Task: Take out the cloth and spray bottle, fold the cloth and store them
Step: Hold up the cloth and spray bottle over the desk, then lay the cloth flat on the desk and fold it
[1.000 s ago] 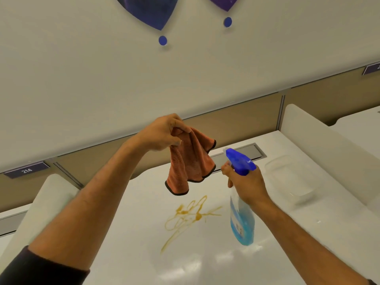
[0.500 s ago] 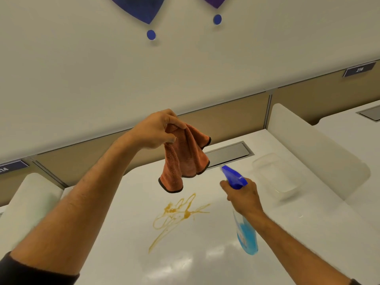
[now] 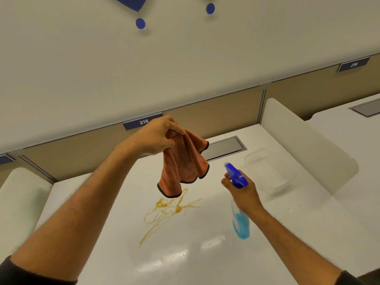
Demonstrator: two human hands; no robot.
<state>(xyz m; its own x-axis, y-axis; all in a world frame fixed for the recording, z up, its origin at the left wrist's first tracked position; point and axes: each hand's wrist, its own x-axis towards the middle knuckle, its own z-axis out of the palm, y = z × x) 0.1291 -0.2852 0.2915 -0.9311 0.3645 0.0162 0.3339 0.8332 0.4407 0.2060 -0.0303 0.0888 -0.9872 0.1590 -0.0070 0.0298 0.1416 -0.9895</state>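
The left hand (image 3: 156,136) pinches the orange cloth (image 3: 184,163) by its top, so the cloth hangs long-side down above the brown stain (image 3: 168,210) on the white desk (image 3: 205,254). The right hand (image 3: 244,194) grips the spray bottle (image 3: 239,221) by its neck, nozzle pointing away. The clear tray (image 3: 267,171) lies to the right, nearer the right hand, with free desk around it.

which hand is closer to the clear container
Right. The right hand, gripping the spray bottle, is just left of the clear container. The left hand, holding the cloth up, is farther left, beyond the right hand.
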